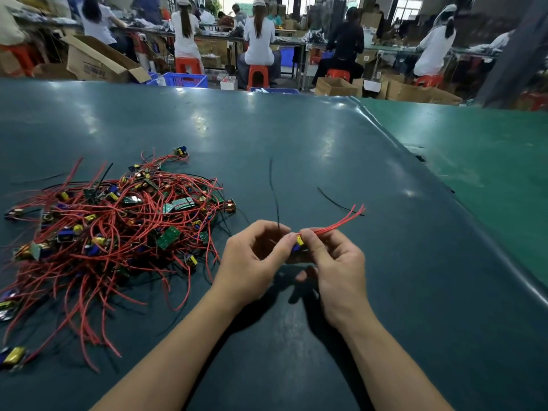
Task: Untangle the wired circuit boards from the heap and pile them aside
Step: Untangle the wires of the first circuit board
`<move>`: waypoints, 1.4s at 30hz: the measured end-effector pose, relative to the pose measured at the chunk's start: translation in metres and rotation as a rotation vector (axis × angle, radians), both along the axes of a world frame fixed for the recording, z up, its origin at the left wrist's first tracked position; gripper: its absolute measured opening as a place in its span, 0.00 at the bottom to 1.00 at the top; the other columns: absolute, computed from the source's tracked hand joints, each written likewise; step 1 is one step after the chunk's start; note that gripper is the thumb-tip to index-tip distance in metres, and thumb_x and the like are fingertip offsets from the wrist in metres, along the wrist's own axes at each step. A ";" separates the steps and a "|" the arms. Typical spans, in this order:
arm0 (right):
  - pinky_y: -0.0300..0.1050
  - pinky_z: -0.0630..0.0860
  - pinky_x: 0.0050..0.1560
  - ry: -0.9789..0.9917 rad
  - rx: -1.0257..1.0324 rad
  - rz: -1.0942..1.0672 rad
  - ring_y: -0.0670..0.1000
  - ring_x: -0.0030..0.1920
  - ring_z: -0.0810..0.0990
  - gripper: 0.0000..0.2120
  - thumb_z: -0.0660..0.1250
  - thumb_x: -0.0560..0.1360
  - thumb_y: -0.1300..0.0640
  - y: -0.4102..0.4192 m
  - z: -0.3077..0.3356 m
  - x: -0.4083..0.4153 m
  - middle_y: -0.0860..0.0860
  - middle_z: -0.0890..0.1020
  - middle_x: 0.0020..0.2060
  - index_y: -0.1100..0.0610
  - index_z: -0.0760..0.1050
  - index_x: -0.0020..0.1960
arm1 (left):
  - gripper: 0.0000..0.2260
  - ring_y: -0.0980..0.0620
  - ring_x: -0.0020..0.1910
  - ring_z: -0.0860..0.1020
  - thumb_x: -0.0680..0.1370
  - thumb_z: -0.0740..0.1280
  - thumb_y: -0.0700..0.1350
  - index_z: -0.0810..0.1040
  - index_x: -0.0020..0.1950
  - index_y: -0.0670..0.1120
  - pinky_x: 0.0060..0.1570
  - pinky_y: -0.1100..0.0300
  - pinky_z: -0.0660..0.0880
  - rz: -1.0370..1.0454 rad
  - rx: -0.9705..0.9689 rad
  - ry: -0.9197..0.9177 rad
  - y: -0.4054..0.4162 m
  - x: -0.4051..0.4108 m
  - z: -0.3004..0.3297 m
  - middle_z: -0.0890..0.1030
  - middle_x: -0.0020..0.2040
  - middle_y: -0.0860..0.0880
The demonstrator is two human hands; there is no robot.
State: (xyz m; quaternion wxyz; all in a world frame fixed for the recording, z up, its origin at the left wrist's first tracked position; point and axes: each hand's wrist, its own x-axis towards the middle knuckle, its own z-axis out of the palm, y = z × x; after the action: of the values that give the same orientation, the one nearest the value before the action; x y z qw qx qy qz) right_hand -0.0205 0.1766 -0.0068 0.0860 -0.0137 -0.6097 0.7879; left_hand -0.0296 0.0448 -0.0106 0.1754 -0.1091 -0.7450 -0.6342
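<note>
Both hands meet above the tabletop (296, 137) near its front edge: the left hand (252, 259) and right hand (335, 262) each pinch one wired circuit board (299, 243) between fingertips. Its red wires (338, 222) trail toward the right edge, away from the heap (118, 226), which lies well apart on the left hand's side.
</note>
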 end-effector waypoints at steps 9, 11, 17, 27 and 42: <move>0.45 0.81 0.30 -0.014 0.077 0.006 0.52 0.35 0.83 0.08 0.68 0.77 0.64 -0.002 -0.003 -0.003 0.54 0.85 0.36 0.56 0.84 0.44 | 0.02 0.56 0.39 0.82 0.74 0.72 0.36 0.85 0.45 0.40 0.43 0.66 0.77 -0.036 -0.035 -0.010 -0.007 -0.006 0.002 0.84 0.41 0.44; 0.45 0.81 0.31 -0.019 0.057 -0.003 0.52 0.35 0.83 0.07 0.69 0.76 0.64 -0.001 -0.003 -0.003 0.54 0.85 0.36 0.56 0.85 0.43 | 0.03 0.55 0.40 0.82 0.74 0.73 0.36 0.85 0.46 0.41 0.45 0.64 0.78 -0.097 -0.036 -0.035 -0.007 -0.005 0.001 0.84 0.42 0.44; 0.44 0.80 0.32 -0.026 -0.016 -0.037 0.55 0.38 0.86 0.04 0.72 0.75 0.62 -0.001 -0.003 -0.002 0.55 0.86 0.38 0.57 0.84 0.42 | 0.02 0.56 0.37 0.82 0.78 0.68 0.38 0.79 0.45 0.42 0.40 0.66 0.78 0.004 0.114 -0.127 -0.008 -0.005 0.003 0.84 0.38 0.50; 0.41 0.78 0.31 -0.039 -0.094 -0.090 0.52 0.38 0.84 0.05 0.72 0.75 0.61 -0.002 -0.003 -0.001 0.56 0.86 0.40 0.57 0.86 0.42 | 0.15 0.55 0.37 0.81 0.68 0.76 0.38 0.81 0.53 0.38 0.42 0.64 0.78 -0.190 0.186 -0.179 -0.004 0.001 0.004 0.84 0.40 0.49; 0.40 0.78 0.29 0.021 0.116 -0.412 0.42 0.31 0.77 0.11 0.69 0.78 0.59 0.017 -0.005 -0.014 0.44 0.80 0.28 0.50 0.82 0.37 | 0.07 0.56 0.26 0.76 0.71 0.74 0.31 0.85 0.42 0.43 0.31 0.67 0.74 -0.121 0.244 -0.163 -0.003 0.004 0.006 0.83 0.32 0.49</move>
State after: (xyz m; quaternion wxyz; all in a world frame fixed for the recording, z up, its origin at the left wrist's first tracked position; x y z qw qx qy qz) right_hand -0.0342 0.1939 -0.0115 0.2525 -0.1248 -0.6374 0.7172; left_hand -0.0252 0.0417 -0.0049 0.0879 -0.0797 -0.6664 -0.7361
